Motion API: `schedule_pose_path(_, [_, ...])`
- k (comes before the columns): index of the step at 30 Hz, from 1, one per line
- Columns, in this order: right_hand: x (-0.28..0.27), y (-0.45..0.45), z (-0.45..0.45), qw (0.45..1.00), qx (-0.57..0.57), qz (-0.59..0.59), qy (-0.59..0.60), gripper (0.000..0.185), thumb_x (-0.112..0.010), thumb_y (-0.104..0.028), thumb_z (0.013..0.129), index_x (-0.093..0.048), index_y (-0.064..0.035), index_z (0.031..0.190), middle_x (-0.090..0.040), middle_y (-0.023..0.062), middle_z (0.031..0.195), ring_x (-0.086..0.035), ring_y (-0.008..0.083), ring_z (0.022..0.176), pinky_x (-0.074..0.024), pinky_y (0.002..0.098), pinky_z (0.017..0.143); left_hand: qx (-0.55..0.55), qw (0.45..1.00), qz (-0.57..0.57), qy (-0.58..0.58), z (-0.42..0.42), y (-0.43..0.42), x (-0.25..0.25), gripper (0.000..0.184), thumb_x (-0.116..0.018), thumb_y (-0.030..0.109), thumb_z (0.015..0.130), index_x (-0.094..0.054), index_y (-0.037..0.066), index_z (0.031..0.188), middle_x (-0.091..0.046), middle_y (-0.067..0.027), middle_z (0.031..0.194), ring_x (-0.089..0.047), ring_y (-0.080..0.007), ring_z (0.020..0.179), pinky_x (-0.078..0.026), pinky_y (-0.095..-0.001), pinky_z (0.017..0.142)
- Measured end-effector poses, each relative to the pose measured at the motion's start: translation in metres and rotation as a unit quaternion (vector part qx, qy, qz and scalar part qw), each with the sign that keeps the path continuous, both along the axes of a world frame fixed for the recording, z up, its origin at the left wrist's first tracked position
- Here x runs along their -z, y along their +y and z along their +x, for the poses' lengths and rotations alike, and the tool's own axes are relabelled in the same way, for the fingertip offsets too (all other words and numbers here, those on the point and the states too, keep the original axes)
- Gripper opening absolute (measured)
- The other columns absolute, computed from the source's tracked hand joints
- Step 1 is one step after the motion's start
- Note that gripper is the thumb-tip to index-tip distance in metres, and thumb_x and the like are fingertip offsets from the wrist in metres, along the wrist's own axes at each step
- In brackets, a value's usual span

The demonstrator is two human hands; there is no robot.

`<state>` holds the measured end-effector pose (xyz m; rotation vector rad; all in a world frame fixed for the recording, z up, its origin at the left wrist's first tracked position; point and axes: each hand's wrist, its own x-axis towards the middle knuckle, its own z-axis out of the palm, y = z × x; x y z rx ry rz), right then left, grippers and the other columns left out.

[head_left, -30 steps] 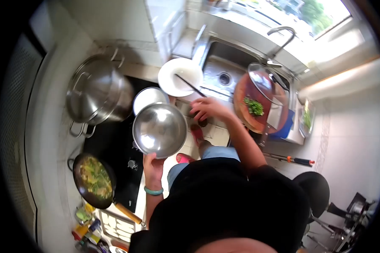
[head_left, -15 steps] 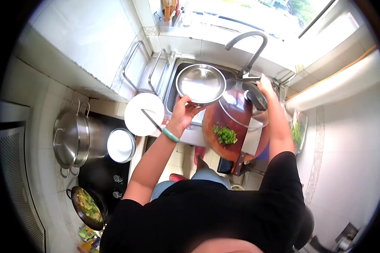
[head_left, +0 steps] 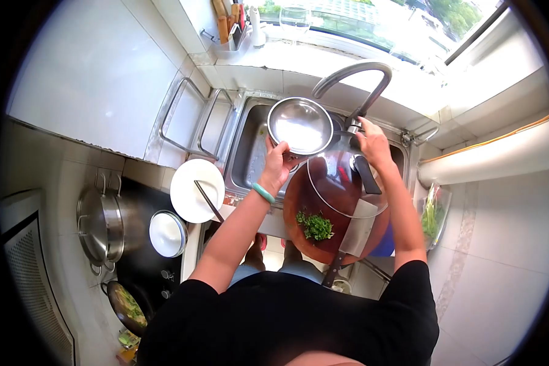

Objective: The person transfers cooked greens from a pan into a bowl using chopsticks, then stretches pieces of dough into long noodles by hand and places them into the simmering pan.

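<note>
Over the sink (head_left: 245, 146), my left hand (head_left: 276, 166) grips the near rim of a shiny metal bowl (head_left: 300, 125), thumb on the rim and fingers underneath. A green bangle (head_left: 263, 193) circles that wrist. My right hand (head_left: 373, 144) is at the base of the curved faucet (head_left: 381, 82), its fingers bent round the lever area; the lever itself is mostly hidden. Just below that hand, a glass lid (head_left: 338, 177) with a black handle rests over the round cutting board (head_left: 299, 235). Chopped greens (head_left: 315, 226) and a cleaver (head_left: 357, 230) lie on the board.
Left of the sink are a white plate (head_left: 192, 189) with dark chopsticks and a white bowl (head_left: 166, 233). A large steel pot (head_left: 100, 226) and a wok of food (head_left: 128, 308) stand on the black stove. Metal racks (head_left: 210, 125) border the sink's left; bagged greens (head_left: 432, 213) are at right.
The metal bowl in my left hand has gone from beside the stove to over the sink. My right hand has moved from near the chopsticks to the faucet base. The view has shifted too.
</note>
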<state>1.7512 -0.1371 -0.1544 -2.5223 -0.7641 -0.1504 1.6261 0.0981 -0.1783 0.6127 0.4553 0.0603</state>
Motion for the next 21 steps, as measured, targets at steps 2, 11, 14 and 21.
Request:
schedule_pose_path(2, [-0.043, 0.036, -0.027, 0.986, -0.144, 0.055, 0.062, 0.036, -0.049, -0.021, 0.09, -0.05, -0.0023, 0.121, -0.054, 0.0181, 0.119, -0.05, 0.0312, 0.111, -0.0376, 0.0377, 0.097, -0.034, 0.996, 0.079, 0.029, -0.003, -0.003, -0.007, 0.055, -0.042, 0.002, 0.076, -0.025, 0.02, 0.125, -0.044, -0.0175, 0.114, -0.054, -0.0343, 0.1, -0.056, -0.0539, 0.073])
schedule_pose_path(11, [0.041, 0.142, -0.021, 0.956, -0.191, -0.153, 0.164, 0.065, -0.035, -0.029, 0.086, -0.021, 0.0093, 0.136, -0.01, 0.0271, 0.146, -0.011, 0.0381, 0.136, -0.0156, 0.0461, 0.11, 0.007, 0.995, 0.08, 0.05, -0.004, 0.009, 0.006, 0.079, -0.043, 0.004, 0.074, -0.004, 0.026, 0.139, -0.046, -0.0109, 0.109, -0.057, -0.0214, 0.083, -0.058, -0.044, 0.065])
schedule_pose_path(14, [0.07, 0.156, -0.021, 0.93, -0.322, 0.027, 0.177, 0.063, -0.034, -0.034, 0.09, -0.022, 0.0069, 0.137, -0.013, 0.0268, 0.145, -0.022, 0.0393, 0.133, -0.021, 0.0451, 0.108, -0.001, 0.993, 0.113, 0.017, 0.008, 0.021, 0.016, 0.078, -0.043, 0.003, 0.074, -0.007, 0.023, 0.139, -0.048, -0.0108, 0.109, -0.058, -0.0212, 0.084, -0.058, -0.0399, 0.064])
schedule_pose_path(21, [0.035, 0.141, -0.011, 0.945, -0.191, -0.249, 0.094, 0.056, -0.031, -0.023, 0.089, -0.028, 0.0088, 0.134, -0.024, 0.0232, 0.143, -0.021, 0.03, 0.135, -0.0193, 0.0394, 0.11, -0.01, 0.988, 0.148, 0.043, 0.017, 0.035, 0.008, 0.073, -0.041, 0.002, 0.071, -0.016, 0.023, 0.137, -0.045, -0.0133, 0.114, -0.058, -0.0243, 0.087, -0.058, -0.0432, 0.057])
